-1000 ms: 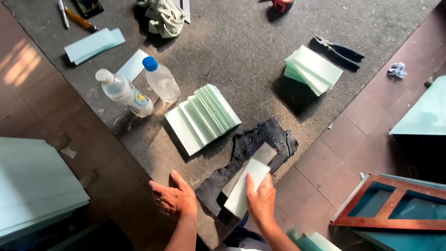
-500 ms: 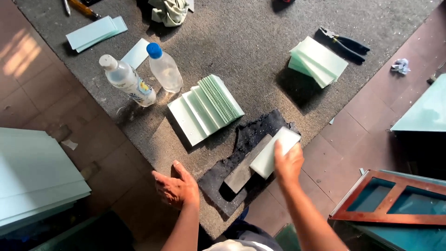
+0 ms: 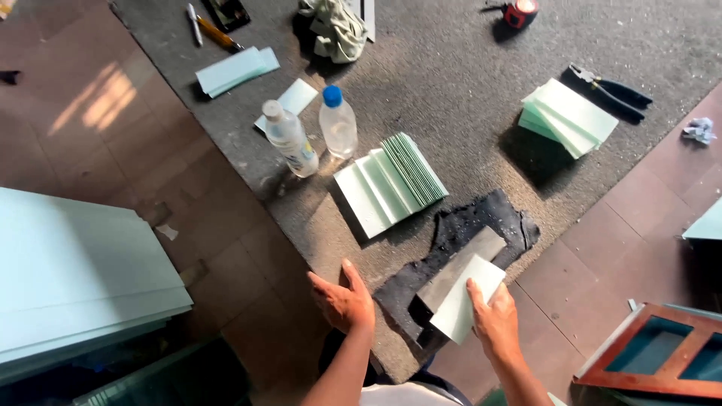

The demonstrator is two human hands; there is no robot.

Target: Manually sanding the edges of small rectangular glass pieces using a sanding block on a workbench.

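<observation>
My right hand point(image 3: 492, 325) grips a pale glass piece point(image 3: 468, 299) on the grey stone point(image 3: 460, 266). My left hand point(image 3: 342, 301) rests open, left of the stone.

2 hands show: the left hand point(image 3: 342, 302) and the right hand point(image 3: 492, 323). There are 2 plastic bottles, the white-capped bottle point(image 3: 290, 139) and the blue-capped bottle point(image 3: 338, 122). Pale green glass pieces lie in 3 groups: a fanned row point(image 3: 391, 183), a stack point(image 3: 568, 117) and a small pile point(image 3: 235, 71); 2 more are single, 1 loose piece point(image 3: 297, 98) and 1 held piece point(image 3: 466, 299). There is 1 grey stone point(image 3: 460, 268), 1 pair of pliers point(image 3: 613, 92), 1 tape measure point(image 3: 521, 11), 1 cloth point(image 3: 335, 30), and perhaps 2 pens point(image 3: 207, 26), partly cropped.
</observation>
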